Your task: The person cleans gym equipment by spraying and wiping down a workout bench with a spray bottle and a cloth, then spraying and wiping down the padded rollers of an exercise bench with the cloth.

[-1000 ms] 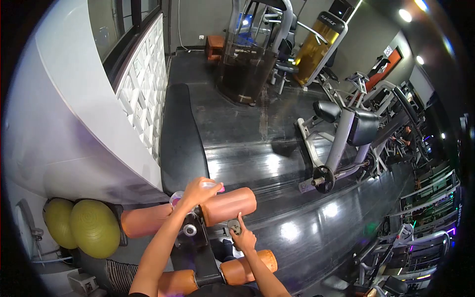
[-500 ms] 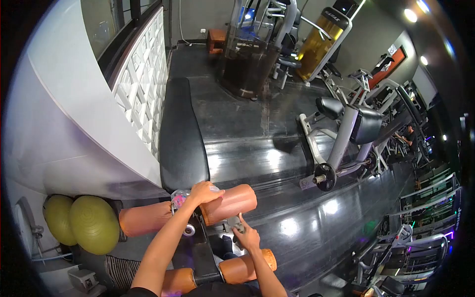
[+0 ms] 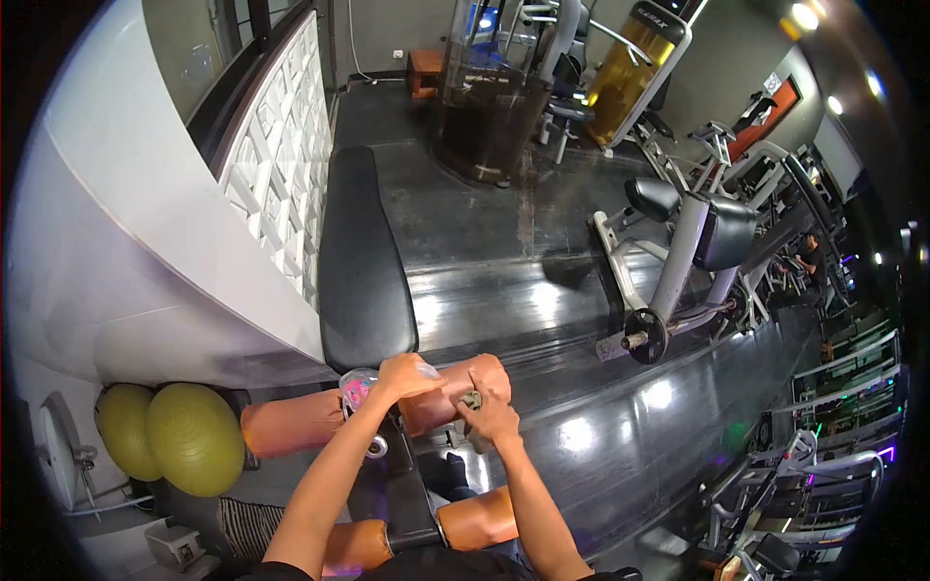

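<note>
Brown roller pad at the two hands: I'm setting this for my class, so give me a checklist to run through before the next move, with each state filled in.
1. Right hand has the cloth: ok, bunched at its fingers.
2. Left hand grips the clear bottle: ok.
3. Whole brown roller pad in sight: not ok, both hands cover part of it.
4. Cloth pressing firmly on the pad: cannot tell; it only overlaps the pad in view.
5. Enough liquid in the bottle: cannot tell, too small and partly hidden.
6. Green exercise balls apart from the hands: ok.
</note>
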`<state>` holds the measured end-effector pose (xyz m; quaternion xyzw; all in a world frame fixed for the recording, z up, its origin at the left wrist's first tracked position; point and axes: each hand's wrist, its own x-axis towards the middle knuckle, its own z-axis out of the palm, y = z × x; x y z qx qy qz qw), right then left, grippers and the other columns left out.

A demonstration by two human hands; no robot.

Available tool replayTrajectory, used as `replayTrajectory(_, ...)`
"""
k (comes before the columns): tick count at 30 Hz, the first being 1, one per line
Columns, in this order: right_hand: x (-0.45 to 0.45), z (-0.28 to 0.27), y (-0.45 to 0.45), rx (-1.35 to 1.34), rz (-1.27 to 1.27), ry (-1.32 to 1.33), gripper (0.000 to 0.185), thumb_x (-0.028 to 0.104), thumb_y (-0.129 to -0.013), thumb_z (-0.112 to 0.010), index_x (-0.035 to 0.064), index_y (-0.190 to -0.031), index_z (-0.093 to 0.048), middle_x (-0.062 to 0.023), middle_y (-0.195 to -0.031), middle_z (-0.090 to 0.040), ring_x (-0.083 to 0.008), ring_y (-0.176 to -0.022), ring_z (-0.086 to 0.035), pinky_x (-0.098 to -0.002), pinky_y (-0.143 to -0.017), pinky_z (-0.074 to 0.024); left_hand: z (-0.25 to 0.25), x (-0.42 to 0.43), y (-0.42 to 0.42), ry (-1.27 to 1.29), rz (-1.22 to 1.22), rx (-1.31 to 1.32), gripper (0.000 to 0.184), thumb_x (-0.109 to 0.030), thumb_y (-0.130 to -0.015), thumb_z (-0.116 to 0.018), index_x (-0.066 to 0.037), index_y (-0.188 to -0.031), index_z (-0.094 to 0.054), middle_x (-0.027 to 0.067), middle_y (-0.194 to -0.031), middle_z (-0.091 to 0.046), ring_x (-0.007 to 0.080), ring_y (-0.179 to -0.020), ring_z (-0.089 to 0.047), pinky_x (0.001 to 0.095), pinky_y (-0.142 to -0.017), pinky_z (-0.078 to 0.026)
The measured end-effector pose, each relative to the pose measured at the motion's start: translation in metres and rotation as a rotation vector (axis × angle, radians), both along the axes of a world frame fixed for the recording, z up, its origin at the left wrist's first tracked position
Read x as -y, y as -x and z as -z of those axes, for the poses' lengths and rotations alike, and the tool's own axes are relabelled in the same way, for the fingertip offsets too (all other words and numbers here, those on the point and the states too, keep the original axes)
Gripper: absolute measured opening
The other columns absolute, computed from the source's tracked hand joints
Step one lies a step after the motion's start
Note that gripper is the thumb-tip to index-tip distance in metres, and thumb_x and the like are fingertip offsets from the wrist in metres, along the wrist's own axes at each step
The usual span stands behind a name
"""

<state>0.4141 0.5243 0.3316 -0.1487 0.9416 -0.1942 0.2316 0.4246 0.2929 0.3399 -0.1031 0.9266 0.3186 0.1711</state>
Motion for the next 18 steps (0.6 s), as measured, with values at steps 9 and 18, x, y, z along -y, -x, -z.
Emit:
replayTrajectory(9, 0.004, 0.004, -0.044, 0.057, 0.186, -0.051, 0.094, 0.050, -0.082, -0.065, 0.0483, -0.156, -0.007, -0.0261, -0.089, -0.071, -0.0482, -0.084, -0.069, -0.0560, -0.077, -0.0536, -0.010, -0.015, 0.009, -0.036, -0.201, -0.156, 0.057, -0.063, -0.077, -0.067, -0.010, -0.091, -0.080, 0.0211, -0.091, -0.074, 0.0380, -0.091, -0.071, 0.0452, -0.084, -0.056)
replayTrajectory(18, 0.005, 0.000, -0.045, 0.089, 0.222, 0.033, 0.093, 0.046, -0.082, -0.066, 0.0475, -0.156, -0.009, -0.0262, -0.093, -0.071, -0.0492, -0.089, -0.068, -0.0564, -0.079, -0.0524, -0.021, -0.016, 0.016, -0.003, -0.251, -0.141, 0.059, -0.060, -0.071, -0.069, -0.003, -0.085, -0.079, 0.0237, -0.089, -0.073, 0.0402, -0.087, -0.071, 0.0460, -0.078, -0.056)
